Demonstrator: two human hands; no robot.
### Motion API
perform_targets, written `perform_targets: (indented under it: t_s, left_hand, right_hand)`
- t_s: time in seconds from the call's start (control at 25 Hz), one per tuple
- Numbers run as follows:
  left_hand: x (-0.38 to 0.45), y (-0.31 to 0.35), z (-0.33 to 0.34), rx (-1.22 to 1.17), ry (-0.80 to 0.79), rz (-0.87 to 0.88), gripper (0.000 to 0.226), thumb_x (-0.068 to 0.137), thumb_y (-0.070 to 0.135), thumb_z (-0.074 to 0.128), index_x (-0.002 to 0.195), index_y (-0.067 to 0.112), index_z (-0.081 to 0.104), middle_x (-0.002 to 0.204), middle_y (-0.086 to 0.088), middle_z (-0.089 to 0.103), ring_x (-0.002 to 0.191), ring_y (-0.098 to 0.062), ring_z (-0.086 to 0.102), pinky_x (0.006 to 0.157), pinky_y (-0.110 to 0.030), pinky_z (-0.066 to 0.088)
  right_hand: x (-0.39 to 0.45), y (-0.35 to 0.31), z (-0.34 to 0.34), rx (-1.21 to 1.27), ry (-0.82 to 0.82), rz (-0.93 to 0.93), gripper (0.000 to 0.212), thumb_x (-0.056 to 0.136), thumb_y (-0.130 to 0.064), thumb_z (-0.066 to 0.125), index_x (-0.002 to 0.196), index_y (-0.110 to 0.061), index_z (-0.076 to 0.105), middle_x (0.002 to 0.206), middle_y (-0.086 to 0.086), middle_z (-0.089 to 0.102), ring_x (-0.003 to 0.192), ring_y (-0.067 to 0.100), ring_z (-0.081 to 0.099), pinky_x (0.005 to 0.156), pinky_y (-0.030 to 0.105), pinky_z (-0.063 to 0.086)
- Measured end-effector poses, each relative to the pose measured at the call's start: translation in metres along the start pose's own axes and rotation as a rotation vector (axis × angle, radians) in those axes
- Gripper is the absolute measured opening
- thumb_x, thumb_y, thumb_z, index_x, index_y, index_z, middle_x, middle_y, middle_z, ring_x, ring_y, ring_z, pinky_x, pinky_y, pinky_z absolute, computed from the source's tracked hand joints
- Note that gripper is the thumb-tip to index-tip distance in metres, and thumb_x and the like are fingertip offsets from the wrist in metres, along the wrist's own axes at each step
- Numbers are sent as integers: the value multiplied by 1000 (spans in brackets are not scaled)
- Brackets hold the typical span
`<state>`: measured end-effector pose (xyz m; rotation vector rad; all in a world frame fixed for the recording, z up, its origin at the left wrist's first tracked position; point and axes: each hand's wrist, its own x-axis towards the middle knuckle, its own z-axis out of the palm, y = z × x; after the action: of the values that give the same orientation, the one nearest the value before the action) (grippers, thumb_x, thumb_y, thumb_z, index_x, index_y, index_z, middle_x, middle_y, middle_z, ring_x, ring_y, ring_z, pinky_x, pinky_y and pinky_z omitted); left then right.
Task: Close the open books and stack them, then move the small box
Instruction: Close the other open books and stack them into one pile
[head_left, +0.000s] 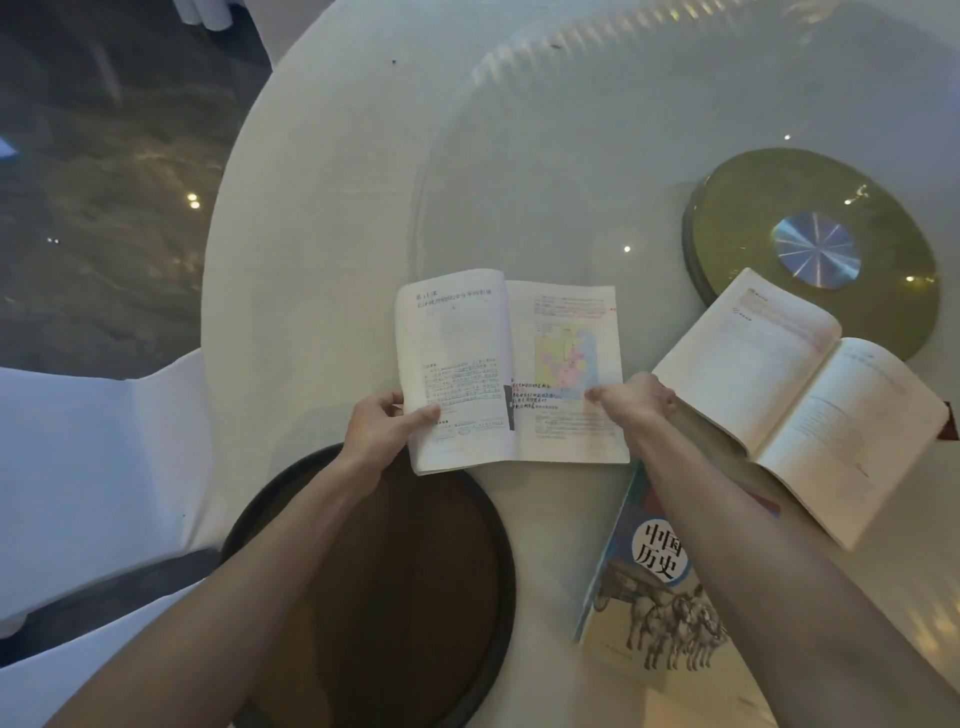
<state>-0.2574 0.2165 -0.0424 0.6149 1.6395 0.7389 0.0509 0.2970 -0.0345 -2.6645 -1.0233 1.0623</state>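
Note:
An open book (511, 364) with a map on its right page lies in the middle of the white round table (322, 218). My left hand (382, 421) grips the lower left edge of its left page, thumb on top. My right hand (631, 402) rests on the right page's outer edge, fingers curled at it. A second open book (795, 400) lies to the right, partly on the glass turntable. A closed history book (649, 587) with horses on its cover lies under my right forearm. No small box is in view.
A dark round tray (415, 597) sits at the near table edge under my left arm. A glass turntable with a green and silver hub (815, 249) covers the table's middle. A white-covered chair (88, 467) stands on the left.

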Motion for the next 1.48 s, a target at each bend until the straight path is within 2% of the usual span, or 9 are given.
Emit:
perform_targets:
  t_s: [0.24, 0.56, 0.64, 0.8, 0.96, 1.08, 1.2, 1.36, 1.48]
  left_hand:
    - [-24, 36, 8, -126, -99, 196, 23, 86, 19, 80, 108, 22, 76, 107, 1, 81, 96, -17, 78, 79, -31, 64]
    - [-61, 56, 82, 46, -332, 184, 15, 94, 45, 66, 100, 36, 77, 95, 15, 79, 97, -13, 74, 74, -20, 58]
    - [-67, 44, 93, 124, -253, 194, 29, 94, 48, 65, 112, 27, 76, 106, 5, 78, 97, -14, 73, 70, -18, 56]
    - [-73, 25, 94, 303, -18, 107, 65, 90, 38, 74, 145, 10, 51, 135, -16, 61, 121, -28, 63, 94, -43, 57]
    - [-91, 10, 108, 194, -165, -38, 50, 94, 26, 72, 137, 4, 60, 122, -14, 71, 107, -26, 70, 83, -37, 60]
    - [-112, 1, 129, 202, -236, 18, 32, 96, 22, 69, 126, 10, 67, 112, -10, 74, 92, -19, 72, 62, -27, 56]
    - [-131, -12, 155, 210, -285, 47, 26, 96, 18, 69, 119, 8, 68, 108, -13, 74, 90, -22, 71, 66, -28, 56]
    - [-148, -39, 187, 277, -294, 19, 25, 95, 20, 70, 118, 11, 69, 104, -11, 73, 99, -29, 72, 83, -42, 61]
    - [-156, -61, 200, 325, -298, 10, 29, 95, 17, 68, 123, 9, 70, 103, -10, 76, 98, -28, 74, 87, -45, 62]
  right_hand:
    - [-13, 0, 3, 355, -240, -26, 39, 90, -6, 69, 128, -5, 63, 120, 13, 73, 103, 32, 73, 85, 44, 63]
    - [-70, 45, -17, 705, -419, -164, 36, 104, -13, 57, 131, -33, 69, 99, 1, 84, 73, 15, 80, 56, 32, 61]
    - [-78, 66, -23, 751, -447, -168, 44, 105, -11, 52, 139, -35, 67, 97, 1, 84, 71, 13, 80, 56, 33, 62]
    - [-93, 113, -42, 875, -491, -129, 52, 104, 3, 48, 140, -30, 67, 97, 4, 85, 73, 14, 80, 56, 32, 64]
    - [-111, 156, -63, 988, -496, -68, 46, 105, 1, 47, 131, -27, 72, 106, 9, 84, 77, 17, 81, 56, 30, 64]
    - [-122, 186, -76, 967, -473, -75, 35, 112, -29, 45, 131, -25, 74, 115, 11, 83, 88, 22, 83, 56, 29, 63]
    - [-127, 219, -85, 975, -454, -35, 49, 110, -52, 43, 126, -21, 77, 118, 8, 83, 104, 25, 81, 75, 37, 65]
    - [-119, 268, -80, 782, -195, -6, 18, 104, -13, 62, 115, -5, 75, 116, 23, 79, 88, 27, 80, 69, 42, 67]
    - [-114, 290, -74, 686, -113, 12, 15, 102, -9, 63, 111, -11, 74, 111, 20, 79, 94, 34, 79, 83, 55, 66]
